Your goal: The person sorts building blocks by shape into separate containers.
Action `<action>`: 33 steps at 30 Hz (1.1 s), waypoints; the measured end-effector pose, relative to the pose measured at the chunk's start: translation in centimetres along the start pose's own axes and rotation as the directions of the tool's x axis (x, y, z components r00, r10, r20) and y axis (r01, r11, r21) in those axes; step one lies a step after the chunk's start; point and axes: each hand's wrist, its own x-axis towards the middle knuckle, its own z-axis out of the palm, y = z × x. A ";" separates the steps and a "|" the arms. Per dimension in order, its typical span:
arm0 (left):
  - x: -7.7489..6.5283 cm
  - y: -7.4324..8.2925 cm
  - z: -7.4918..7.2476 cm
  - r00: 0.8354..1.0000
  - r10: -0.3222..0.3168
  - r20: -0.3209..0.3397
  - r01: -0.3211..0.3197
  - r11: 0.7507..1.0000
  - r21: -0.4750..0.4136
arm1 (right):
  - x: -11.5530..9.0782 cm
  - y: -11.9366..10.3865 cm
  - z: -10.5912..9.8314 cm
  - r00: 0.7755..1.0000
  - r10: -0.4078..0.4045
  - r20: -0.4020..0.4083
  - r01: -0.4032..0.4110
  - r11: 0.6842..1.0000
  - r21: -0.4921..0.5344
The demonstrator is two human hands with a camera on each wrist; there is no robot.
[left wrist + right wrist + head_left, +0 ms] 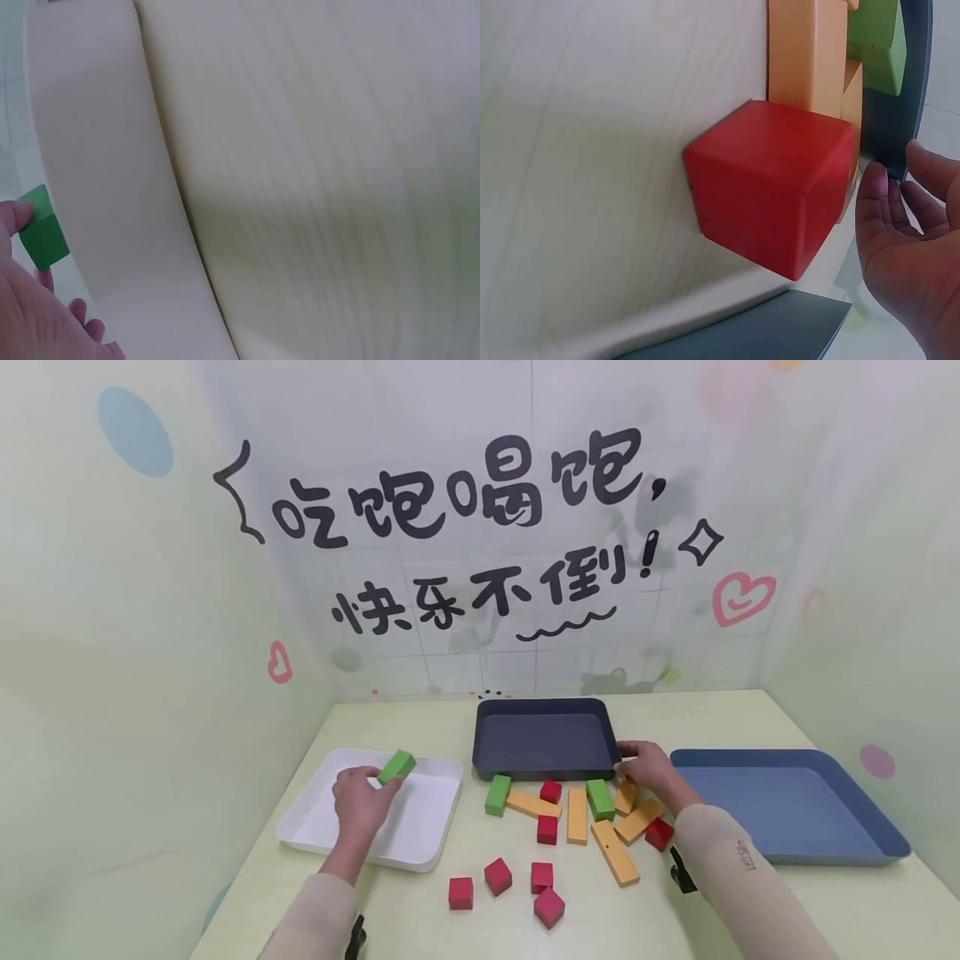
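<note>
While the left hand (360, 806) pinches it between thumb and fingers, the green block (397, 766) is held tilted over the white tray (423, 827), toward that tray's one o'clock side. It is a plain oblong with flat faces and straight edges, green all over, lighter on top.

From the table's middle, the white tray lies at nine o'clock, the black tray (547, 739) at twelve and the blue tray (795, 806) at three. The right hand (651, 770) is at the black tray's four o'clock corner, fingers bent; whether it grips there, I cannot tell. Yellow blocks (577, 816), two more green blocks (601, 802) and red cubes (498, 877) lie among the trays, four cubes near six o'clock.

The table (420, 927) is pale yellow-green with faint wood grain. Beyond it, at twelve, stands a pale wall (675, 643) with black lettering (513, 481), pink hearts (742, 602) and coloured spots (135, 431).
</note>
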 end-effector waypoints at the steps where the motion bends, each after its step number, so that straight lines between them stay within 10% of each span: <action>1: 0.2 -0.3 -0.2 1.000 -0.011 -0.012 0.011 1.000 0.024 | 0.0 0.0 0.0 1.000 0.000 0.001 0.000 1.000 0.000; 17: 1.2 -3.4 -2.3 0.990 -0.138 -0.007 0.135 0.956 0.261 | -0.3 -0.1 0.3 1.000 0.011 -0.003 -0.011 1.000 0.000; 33: 1.6 0.2 0.0 0.991 -0.029 -0.129 0.032 0.999 0.019 | -0.3 -0.2 0.1 1.000 0.019 -0.002 -0.019 1.000 0.011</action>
